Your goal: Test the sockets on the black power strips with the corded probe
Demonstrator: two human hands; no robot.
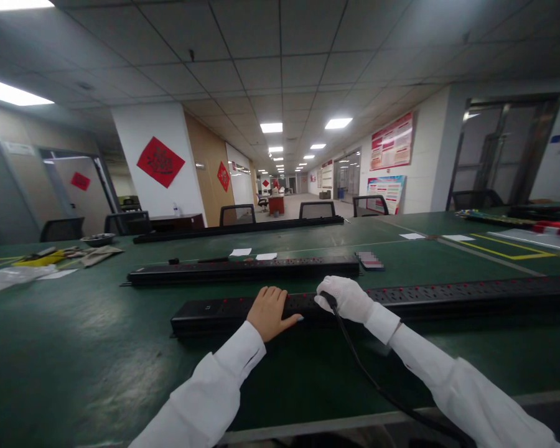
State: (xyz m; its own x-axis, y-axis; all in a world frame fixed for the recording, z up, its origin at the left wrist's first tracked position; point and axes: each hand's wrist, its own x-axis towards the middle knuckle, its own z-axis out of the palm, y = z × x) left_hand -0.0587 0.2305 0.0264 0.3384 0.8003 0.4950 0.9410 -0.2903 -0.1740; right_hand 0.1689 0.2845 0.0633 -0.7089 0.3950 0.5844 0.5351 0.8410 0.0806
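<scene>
Gripping black plug in curled fingers, gloved right hand sits at top of near power strip; cannot tell whether plug is seated in socket. Cable trails down from plug. Bare left hand rests on strip left of plug, fingers loosely extended, thumb spread wide. Strip lies across green table, second strip behind.

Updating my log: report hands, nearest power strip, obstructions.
Left hand, bare, on nearest power strip. Gloved right hand gripping black plug at strip; seating hidden. Cable trailing from plug; no obstruction seen.
</scene>
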